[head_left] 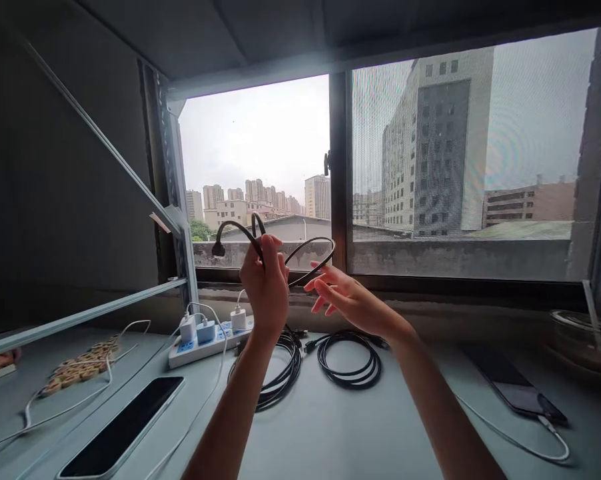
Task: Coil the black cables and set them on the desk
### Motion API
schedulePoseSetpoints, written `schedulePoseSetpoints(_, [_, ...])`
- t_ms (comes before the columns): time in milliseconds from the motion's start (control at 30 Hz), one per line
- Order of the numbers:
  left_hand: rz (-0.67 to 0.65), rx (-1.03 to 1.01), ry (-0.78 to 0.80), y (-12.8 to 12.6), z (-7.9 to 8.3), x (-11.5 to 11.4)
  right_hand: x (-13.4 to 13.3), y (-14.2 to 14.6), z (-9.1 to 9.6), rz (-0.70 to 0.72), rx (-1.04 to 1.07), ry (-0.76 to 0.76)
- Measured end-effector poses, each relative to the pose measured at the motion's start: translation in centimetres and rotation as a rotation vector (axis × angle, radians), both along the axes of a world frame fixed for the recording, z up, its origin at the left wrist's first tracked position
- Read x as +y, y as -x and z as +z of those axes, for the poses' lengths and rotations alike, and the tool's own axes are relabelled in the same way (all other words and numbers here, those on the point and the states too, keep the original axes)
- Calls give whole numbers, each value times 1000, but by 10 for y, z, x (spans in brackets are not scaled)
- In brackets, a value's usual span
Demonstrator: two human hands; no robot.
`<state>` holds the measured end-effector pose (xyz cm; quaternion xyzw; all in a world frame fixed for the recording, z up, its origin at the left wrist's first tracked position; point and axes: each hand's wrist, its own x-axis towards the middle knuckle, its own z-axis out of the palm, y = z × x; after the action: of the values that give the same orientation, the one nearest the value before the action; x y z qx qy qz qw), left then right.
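The left hand (266, 283) clamps a black cable (240, 227) above the far edge of the surface (325, 427), bunched so its loop (334, 249) juts rightward. Two coils (353, 383) lie beneath, near that edge; the right hand (349, 297), fingers apart, is by the loop, contact unclear from here.

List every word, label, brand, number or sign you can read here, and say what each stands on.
None can be read.
White power strip: any markings are too small to make out.
Plug on the black cable in the left hand: no legible marking.
Left phone and right phone: no legible text.
Buildings outside: no readable sign.
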<state>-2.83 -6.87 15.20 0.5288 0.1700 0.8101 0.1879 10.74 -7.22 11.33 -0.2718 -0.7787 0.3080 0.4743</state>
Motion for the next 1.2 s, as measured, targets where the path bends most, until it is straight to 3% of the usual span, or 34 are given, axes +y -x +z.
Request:
schedulePoseSetpoints(233, [-53,36,-102,6,4,-8,4,35,-4,156,154,-42])
schedulePoseSetpoints(433, [-92,29,-51,5,5,-13,1,42,-7,122,285,-78])
schedulePoseSetpoints(533, [-93,33,-70,2,2,-14,-4,39,-6,125,232,-85])
schedulePoseSetpoints(700, [-84,-20,-138,-3,-4,-9,-8,36,-4,-45,120,-277])
schedulePoseSetpoints(900, [-112,-125,-167,-3,-1,-8,-7,37,0,-182,253,-396])
schedulePoseSetpoints(1067, [-122,-132,-95,-4,1,-9,-9,38,4,-67,430,-307])
schedulePoseSetpoints(1200, [-88,-137,-52,-3,-1,-2,-18,33,11,146,704,-123])
